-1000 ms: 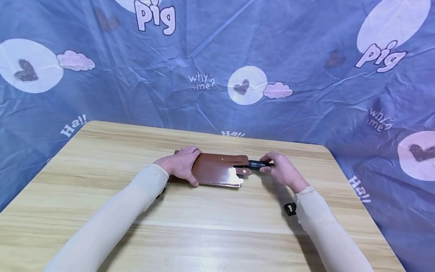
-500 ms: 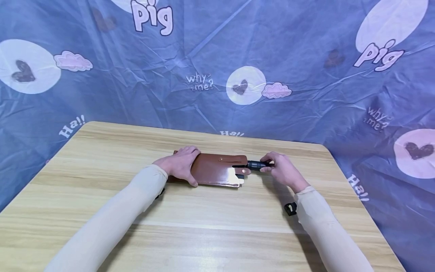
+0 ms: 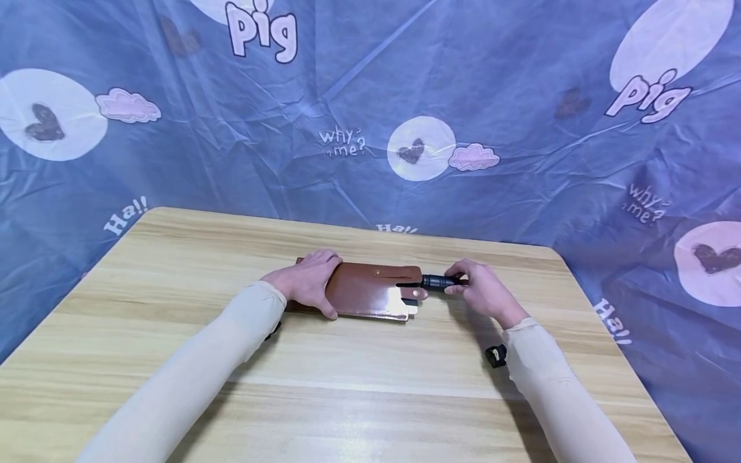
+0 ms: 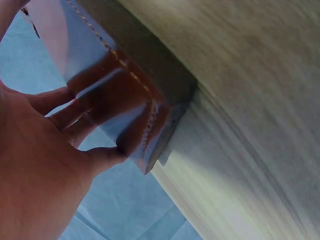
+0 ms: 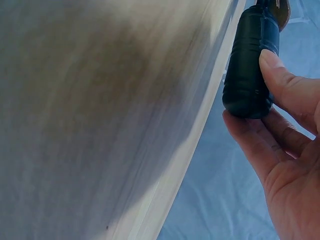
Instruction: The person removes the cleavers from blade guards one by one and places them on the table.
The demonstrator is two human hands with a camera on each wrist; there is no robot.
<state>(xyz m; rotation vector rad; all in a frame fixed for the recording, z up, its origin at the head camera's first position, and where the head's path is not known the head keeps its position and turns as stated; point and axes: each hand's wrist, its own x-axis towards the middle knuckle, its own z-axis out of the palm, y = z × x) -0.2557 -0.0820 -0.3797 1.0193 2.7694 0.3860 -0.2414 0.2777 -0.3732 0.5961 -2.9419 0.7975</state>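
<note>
Brown sheath [image 3: 367,289] lies on wooden table [image 3: 347,373], left hand [image 3: 309,281] gripping it, thumb spread wide from fingers, right hand [image 3: 485,290] pinching black handle [image 5: 250,65] closely.

Blue backdrop [image 3: 359,83]: printed "pig" [image 3: 261,29], "why me?" [image 3: 343,142], "Ha!!" [image 3: 396,228], each repeated.

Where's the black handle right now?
In the head view, the black handle is right of centre, sticking out of the brown sheath and pinched by the right hand.
</note>
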